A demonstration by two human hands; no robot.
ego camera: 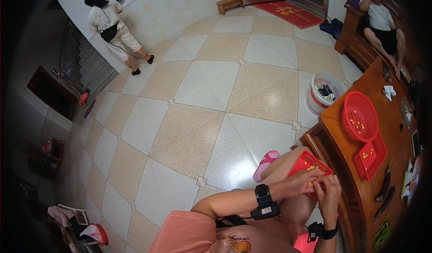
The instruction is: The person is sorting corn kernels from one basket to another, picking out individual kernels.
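A small red plastic basket (303,162) rests over my bare legs, with small yellow pieces (311,168) in it. Above its near side, my left hand (303,182) has its fingers bent around a small yellow piece (309,183). My right hand (328,189) meets it from the right, fingers curled and fingertips close to the left ones; what lies between them is mostly hidden. Both wrists wear black straps with devices. On the wooden table to the right are a round red colander (359,107) and a rectangular red basket (380,144), each holding several yellow pieces.
Two eggplants (383,189) and green beans (382,233) lie on the wooden table (357,165). A white bucket (315,99) stands beside it. One person (379,20) sits on a wooden bench; another (114,30) stands by the far wall with a dark duster.
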